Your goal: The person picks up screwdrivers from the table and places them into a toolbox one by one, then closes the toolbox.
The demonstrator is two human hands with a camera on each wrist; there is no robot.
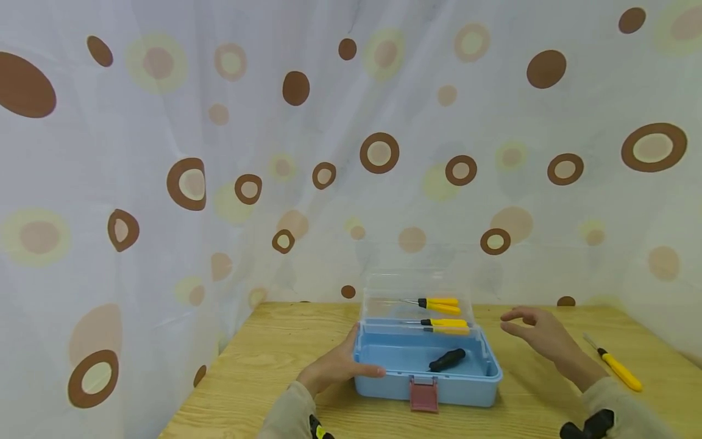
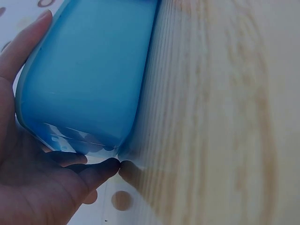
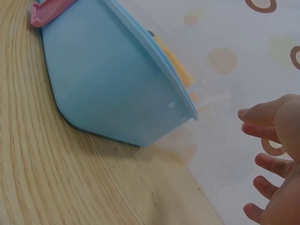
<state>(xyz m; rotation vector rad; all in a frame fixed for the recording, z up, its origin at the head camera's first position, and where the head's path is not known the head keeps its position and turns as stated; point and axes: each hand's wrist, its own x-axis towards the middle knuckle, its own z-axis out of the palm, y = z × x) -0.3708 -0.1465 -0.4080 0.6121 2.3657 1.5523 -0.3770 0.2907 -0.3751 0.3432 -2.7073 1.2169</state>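
A light blue plastic toolbox (image 1: 378, 385) stands on the table with its clear lid (image 1: 417, 281) raised at the back. My left hand (image 1: 336, 366) grips the box's left end, the thumb along the front and the other fingers around the side. Inside lies a tool with a black handle (image 1: 447, 360). Yellow-and-black handled screwdrivers (image 1: 443, 306) show at the lid and back of the box; some may be reflections. To the right of the box my right hand (image 1: 540, 334) hovers with relaxed, slightly bent fingers, touching nothing. In the right wrist view its fingers hold nothing.
A yellow-handled screwdriver (image 1: 621, 369) lies on the wooden table (image 1: 247, 366), right of my right forearm. The reddish latch (image 1: 424, 396) hangs down at the box's front. Behind the table hangs a white curtain (image 1: 329, 122) with brown dots and rings.
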